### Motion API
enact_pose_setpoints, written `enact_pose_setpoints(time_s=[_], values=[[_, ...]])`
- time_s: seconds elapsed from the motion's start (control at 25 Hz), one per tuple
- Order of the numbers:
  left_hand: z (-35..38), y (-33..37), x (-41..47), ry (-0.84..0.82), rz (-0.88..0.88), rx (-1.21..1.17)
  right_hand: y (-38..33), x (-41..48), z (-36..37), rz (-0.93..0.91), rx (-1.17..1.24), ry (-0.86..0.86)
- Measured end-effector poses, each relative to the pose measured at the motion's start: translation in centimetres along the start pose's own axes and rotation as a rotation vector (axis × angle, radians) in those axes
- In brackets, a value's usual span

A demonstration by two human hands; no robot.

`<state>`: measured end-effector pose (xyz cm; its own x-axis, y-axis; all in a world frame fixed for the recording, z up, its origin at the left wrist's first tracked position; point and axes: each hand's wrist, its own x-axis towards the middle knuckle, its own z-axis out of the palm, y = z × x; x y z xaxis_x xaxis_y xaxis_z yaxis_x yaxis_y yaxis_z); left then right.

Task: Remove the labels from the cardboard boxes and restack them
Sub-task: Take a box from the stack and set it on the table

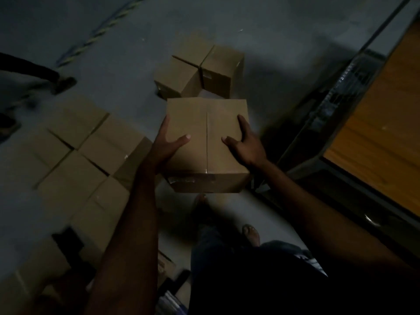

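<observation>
Head view: the held box [206,142] is in the air in front of the person, above the grey floor [284,64], with its top flaps closed along a middle seam. The left hand [169,144] grips its left side, thumb laid over the top and fingers along the edge. The right hand [246,146] grips the right side the same way, fingers bent over the top edge, so both hands are closed on the box and carry it. On the near face there is a shiny patch (tape or label remains, too dark to tell).

Just beyond it, two closed boxes [200,69] stand on the floor, touching each other. To the left lies a larger group of boxes [91,155], packed side by side. On the right a metal rack [318,137] with a wooden board [375,133] stands near the box. Below the box the person's own foot [251,233] shows. Far left, another person's foot [64,84] is well apart, near a striped rope [102,30].
</observation>
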<state>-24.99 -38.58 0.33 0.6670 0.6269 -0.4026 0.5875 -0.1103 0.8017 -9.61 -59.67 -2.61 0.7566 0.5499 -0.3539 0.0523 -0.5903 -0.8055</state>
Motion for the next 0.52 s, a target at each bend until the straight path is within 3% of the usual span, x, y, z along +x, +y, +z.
enact_pose_setpoints(time_s=[0.28,0.52], values=[[5.7,-6.1,-18.0,0.048,-0.061,-0.089,7.6,-15.4,-0.4,-0.022,-0.102,-0.064],[8.1,-7.5,-29.3,0.051,-0.012,-0.12,10.0,-26.8,-2.4,-0.063,-0.141,-0.012]])
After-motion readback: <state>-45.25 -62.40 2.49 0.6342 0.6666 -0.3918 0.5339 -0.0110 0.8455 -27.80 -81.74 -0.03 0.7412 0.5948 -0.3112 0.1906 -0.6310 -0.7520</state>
